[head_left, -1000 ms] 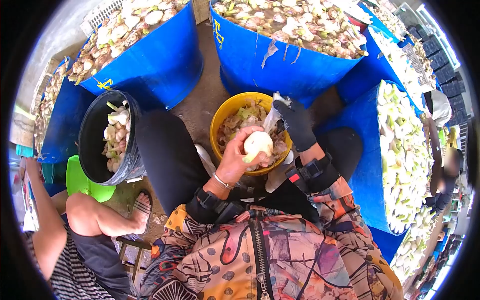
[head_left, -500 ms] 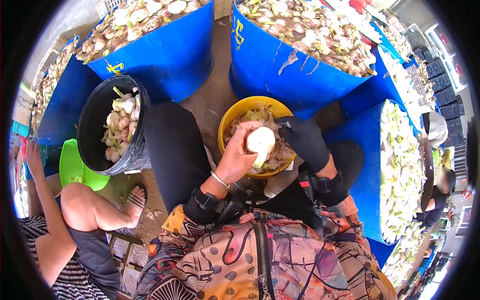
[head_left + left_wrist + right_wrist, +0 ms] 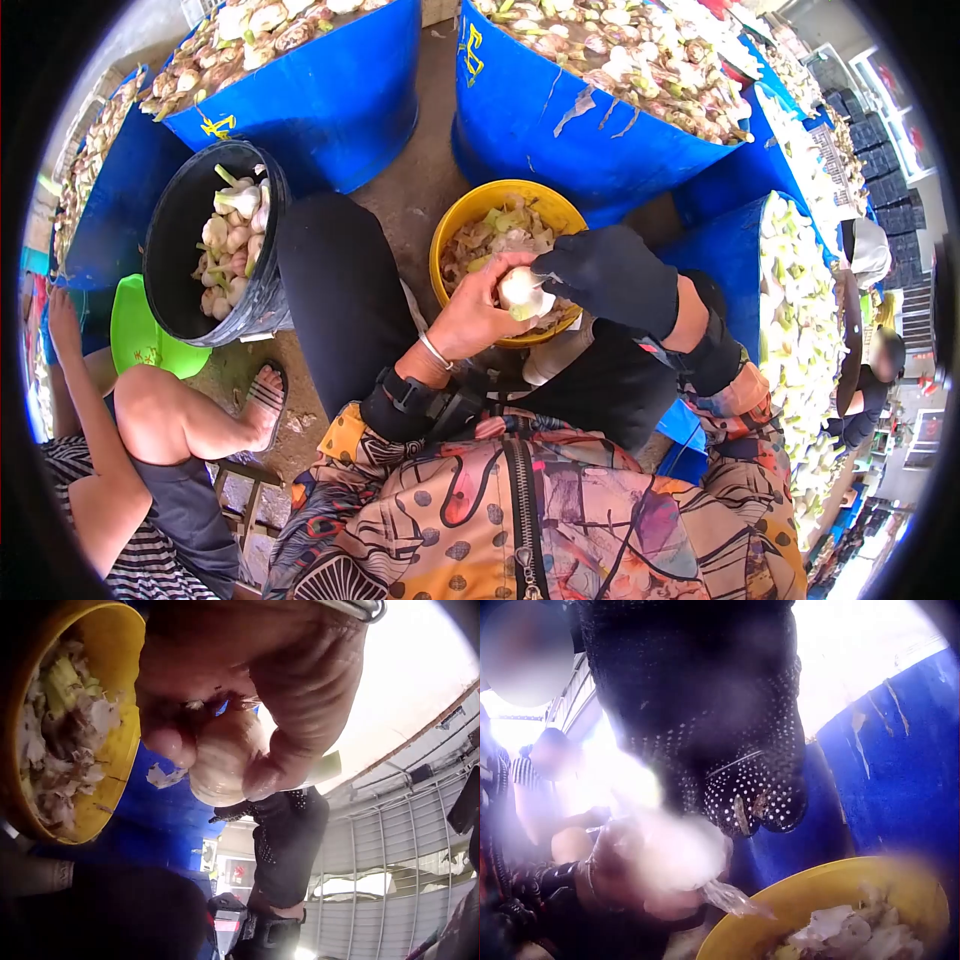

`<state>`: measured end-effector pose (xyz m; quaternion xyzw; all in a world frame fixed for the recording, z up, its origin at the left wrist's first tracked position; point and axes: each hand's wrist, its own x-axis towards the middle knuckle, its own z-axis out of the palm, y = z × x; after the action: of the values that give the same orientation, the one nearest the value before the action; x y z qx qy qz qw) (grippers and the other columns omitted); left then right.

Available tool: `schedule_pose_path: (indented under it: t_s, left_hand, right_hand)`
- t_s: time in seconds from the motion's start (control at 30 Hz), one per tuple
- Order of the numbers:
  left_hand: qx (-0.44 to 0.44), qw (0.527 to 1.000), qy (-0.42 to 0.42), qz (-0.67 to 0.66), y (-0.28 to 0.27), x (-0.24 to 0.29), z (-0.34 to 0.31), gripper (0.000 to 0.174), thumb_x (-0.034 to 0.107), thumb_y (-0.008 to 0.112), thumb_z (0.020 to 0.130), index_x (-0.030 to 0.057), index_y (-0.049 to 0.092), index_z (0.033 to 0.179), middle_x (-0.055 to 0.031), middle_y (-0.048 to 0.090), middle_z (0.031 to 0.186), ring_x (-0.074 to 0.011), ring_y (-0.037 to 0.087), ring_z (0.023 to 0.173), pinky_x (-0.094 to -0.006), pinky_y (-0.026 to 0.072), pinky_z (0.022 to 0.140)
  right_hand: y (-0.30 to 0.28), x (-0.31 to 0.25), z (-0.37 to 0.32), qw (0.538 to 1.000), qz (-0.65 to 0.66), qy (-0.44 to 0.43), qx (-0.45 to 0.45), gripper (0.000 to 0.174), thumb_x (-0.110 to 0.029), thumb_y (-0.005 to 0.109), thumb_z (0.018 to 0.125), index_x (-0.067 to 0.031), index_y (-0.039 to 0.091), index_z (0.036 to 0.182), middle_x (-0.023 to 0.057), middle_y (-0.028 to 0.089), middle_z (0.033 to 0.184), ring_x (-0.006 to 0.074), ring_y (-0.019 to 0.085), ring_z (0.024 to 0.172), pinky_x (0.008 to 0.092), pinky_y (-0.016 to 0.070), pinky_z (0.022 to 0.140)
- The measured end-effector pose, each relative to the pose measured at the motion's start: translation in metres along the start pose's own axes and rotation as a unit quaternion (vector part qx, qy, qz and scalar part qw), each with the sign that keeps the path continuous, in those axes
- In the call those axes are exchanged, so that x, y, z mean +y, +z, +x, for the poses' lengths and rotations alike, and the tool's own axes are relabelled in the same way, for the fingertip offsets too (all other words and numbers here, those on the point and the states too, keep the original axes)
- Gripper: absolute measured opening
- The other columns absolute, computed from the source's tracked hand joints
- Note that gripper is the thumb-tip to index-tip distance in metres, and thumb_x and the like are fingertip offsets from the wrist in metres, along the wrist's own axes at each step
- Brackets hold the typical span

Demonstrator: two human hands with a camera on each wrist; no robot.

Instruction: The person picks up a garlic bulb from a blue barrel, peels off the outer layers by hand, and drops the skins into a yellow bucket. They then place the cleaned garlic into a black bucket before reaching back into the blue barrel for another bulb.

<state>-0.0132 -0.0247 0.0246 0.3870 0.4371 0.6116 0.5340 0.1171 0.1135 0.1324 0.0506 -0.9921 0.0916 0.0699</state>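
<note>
My bare left hand (image 3: 474, 318) grips a whitish garlic bulb (image 3: 522, 294), its green stem end tilted down toward me. In the left wrist view, the thumb and fingers press round the pale bulb (image 3: 225, 761). My right hand (image 3: 612, 280), in a black glove, has its fingers curled at the bulb's right side. White dots cover the glove's fingers (image 3: 742, 791) in the right wrist view, and bits of brown skin stick to them. A thin clear flap of garlic skin (image 3: 735, 898) hangs by the bulb. Below both hands stands a yellow bucket (image 3: 448, 235) with peelings inside.
A black bucket (image 3: 165, 270) of garlic bulbs leans by my left knee. Large blue tubs (image 3: 320, 110) heaped with garlic stand ahead and at the right. At the left are a green basin (image 3: 135, 325) and another person's bare leg (image 3: 180, 410).
A second ago my right hand held a pale strip of skin away from the bulb; that strip is gone from the hand. The gloved fingers have come back to the bulb, which has turned slightly.
</note>
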Motion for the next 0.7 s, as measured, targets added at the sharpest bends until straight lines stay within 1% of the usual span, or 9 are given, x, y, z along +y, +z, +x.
schedule_pose_path:
  t_s: [0.13,0.23,0.33,0.43,0.5,0.53,0.6,0.63,0.7]
  left_hand:
    - [0.002,1.000,-0.011,-0.017,0.003,0.002,0.001,0.061,-0.003,0.071,0.066,0.0024,0.045,0.121,-0.0012,0.051,0.105,-0.0093,0.050,0.097,-0.0243,0.0407,0.089]
    - [-0.005,0.999,-0.024,-0.027,0.005,0.002,0.001,0.061,-0.004,0.070,0.067,0.0022,0.044,0.121,-0.0018,0.051,0.105,-0.0090,0.050,0.097,-0.0240,0.0409,0.088]
    - [-0.021,0.997,-0.045,-0.064,0.004,0.007,0.001,0.061,-0.004,0.068,0.068,0.0016,0.042,0.123,-0.0027,0.052,0.106,-0.0086,0.051,0.095,-0.0236,0.0426,0.085]
    - [-0.043,0.987,-0.068,-0.141,-0.002,0.011,0.002,0.061,-0.002,0.065,0.070,0.0025,0.041,0.125,-0.0046,0.054,0.107,-0.0099,0.054,0.090,-0.0240,0.0466,0.075]
    - [-0.045,0.977,-0.067,-0.196,-0.006,0.006,0.002,0.059,0.000,0.063,0.072,0.0038,0.040,0.126,-0.0066,0.056,0.106,-0.0117,0.056,0.084,-0.0254,0.0491,0.068]
    - [-0.021,0.971,-0.061,-0.231,-0.006,0.006,0.002,0.058,0.001,0.063,0.072,0.0045,0.040,0.125,-0.0075,0.057,0.105,-0.0128,0.057,0.083,-0.0263,0.0493,0.065]
    - [0.027,0.953,-0.048,-0.299,-0.004,0.009,0.002,0.055,0.002,0.063,0.073,0.0060,0.041,0.123,-0.0094,0.058,0.103,-0.0151,0.058,0.079,-0.0281,0.0498,0.059]
    - [0.050,0.956,-0.022,-0.289,-0.007,0.005,0.002,0.044,0.004,0.059,0.079,0.0073,0.042,0.119,-0.0108,0.059,0.100,-0.0161,0.058,0.075,-0.0307,0.0505,0.060]
    - [0.096,0.945,-0.011,-0.312,-0.010,-0.004,0.006,0.037,0.006,0.055,0.083,0.0075,0.043,0.118,-0.0106,0.060,0.101,-0.0159,0.058,0.074,-0.0313,0.0504,0.061]
  right_hand:
    - [0.004,0.004,-0.006,1.000,0.006,-0.006,0.026,0.012,-0.013,0.064,0.073,-0.0066,0.062,0.082,0.0091,0.056,0.068,0.0274,0.060,0.060,0.0368,0.0459,0.050]
    - [0.004,-0.001,-0.004,0.999,0.007,0.037,-0.004,0.008,-0.014,0.058,0.076,-0.0077,0.062,0.079,0.0119,0.060,0.071,0.0298,0.062,0.065,0.0387,0.0479,0.056]
    - [0.009,0.005,-0.002,0.998,0.024,0.055,0.006,0.009,-0.014,0.058,0.075,-0.0064,0.061,0.079,0.0124,0.062,0.074,0.0325,0.061,0.067,0.0399,0.0477,0.056]
    - [0.014,0.019,0.002,0.991,0.113,0.077,0.008,0.010,-0.012,0.061,0.076,-0.0054,0.060,0.082,0.0104,0.058,0.069,0.0248,0.060,0.061,0.0354,0.0462,0.053]
    - [0.023,0.029,0.001,0.952,0.281,0.116,0.016,0.011,-0.014,0.059,0.079,-0.0040,0.060,0.083,0.0075,0.058,0.068,0.0187,0.059,0.061,0.0321,0.0456,0.053]
    - [0.028,0.033,0.001,0.922,0.363,0.131,0.020,0.012,-0.015,0.058,0.081,-0.0033,0.060,0.083,0.0060,0.058,0.067,0.0157,0.058,0.061,0.0305,0.0453,0.053]
    - [0.043,0.027,-0.004,0.836,0.502,0.205,0.088,0.014,-0.017,0.058,0.084,-0.0025,0.060,0.084,0.0028,0.055,0.066,0.0113,0.055,0.060,0.0273,0.0440,0.053]
    - [0.047,0.021,-0.007,0.780,0.566,0.240,0.120,0.016,-0.018,0.058,0.085,-0.0021,0.060,0.085,0.0013,0.054,0.065,0.0091,0.054,0.060,0.0257,0.0433,0.052]
    - [0.051,0.011,-0.013,0.707,0.630,0.290,0.138,0.014,-0.016,0.058,0.085,-0.0027,0.059,0.089,-0.0001,0.056,0.072,0.0081,0.052,0.064,0.0244,0.0441,0.056]
